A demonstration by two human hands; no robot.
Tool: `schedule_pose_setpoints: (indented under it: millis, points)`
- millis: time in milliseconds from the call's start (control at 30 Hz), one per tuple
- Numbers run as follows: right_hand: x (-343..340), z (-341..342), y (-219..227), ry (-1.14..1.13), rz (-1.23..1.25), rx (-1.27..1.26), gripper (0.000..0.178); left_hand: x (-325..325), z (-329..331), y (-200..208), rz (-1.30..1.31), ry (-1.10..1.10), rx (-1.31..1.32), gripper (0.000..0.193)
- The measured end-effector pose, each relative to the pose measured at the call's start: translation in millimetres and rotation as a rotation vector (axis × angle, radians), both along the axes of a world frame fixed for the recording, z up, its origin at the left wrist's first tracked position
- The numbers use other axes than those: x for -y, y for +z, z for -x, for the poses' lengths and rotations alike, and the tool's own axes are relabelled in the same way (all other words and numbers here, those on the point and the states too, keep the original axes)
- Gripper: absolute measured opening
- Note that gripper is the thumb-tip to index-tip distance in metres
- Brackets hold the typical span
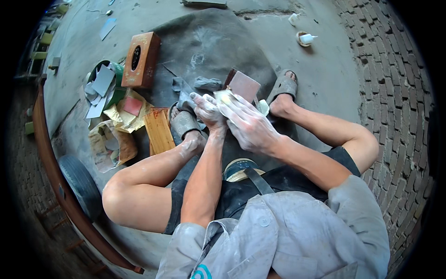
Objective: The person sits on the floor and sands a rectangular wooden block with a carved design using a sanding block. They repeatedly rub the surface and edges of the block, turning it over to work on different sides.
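Observation:
My left hand (211, 113) and my right hand (251, 122) meet in front of me, both coated in white dust. The fingers of my right hand close over a small pale, yellowish piece (225, 96), mostly covered by them. My left hand is curled against the same spot; whatever lies in its fingers is hidden. Just beyond my right fingers stands a flat pinkish-brown block (244, 86), with a darker edge behind it. A crumpled grey cloth (207, 83) lies past my left fingers, and a pale greenish-white piece (263, 108) sits beside my right hand.
A brown tissue box (140, 60) and a green bin of grey sheets (103, 81) stand at left. Nearby are a wooden board (159, 131) and a red pad (133, 105) on yellowish paper. A dark mat (218, 42) covers the floor ahead; a white bottle (306, 39) is at far right.

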State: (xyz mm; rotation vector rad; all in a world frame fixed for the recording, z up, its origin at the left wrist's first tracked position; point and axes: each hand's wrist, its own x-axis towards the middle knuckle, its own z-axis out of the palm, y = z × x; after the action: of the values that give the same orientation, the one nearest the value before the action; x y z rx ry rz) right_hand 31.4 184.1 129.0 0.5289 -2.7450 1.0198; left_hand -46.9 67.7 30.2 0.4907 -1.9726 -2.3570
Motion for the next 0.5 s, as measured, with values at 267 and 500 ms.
schedule_pose_setpoints:
  millis: [267,500]
  points:
    - [-3,-23,-5,-0.091,-0.135,-0.038,0.057,-5,5,-4,0.065,0.091,0.018,0.075]
    - [9,-12,-5,-0.099,-0.132,-0.036,0.055,-3,1,-5,0.139,0.005,-0.104,0.071]
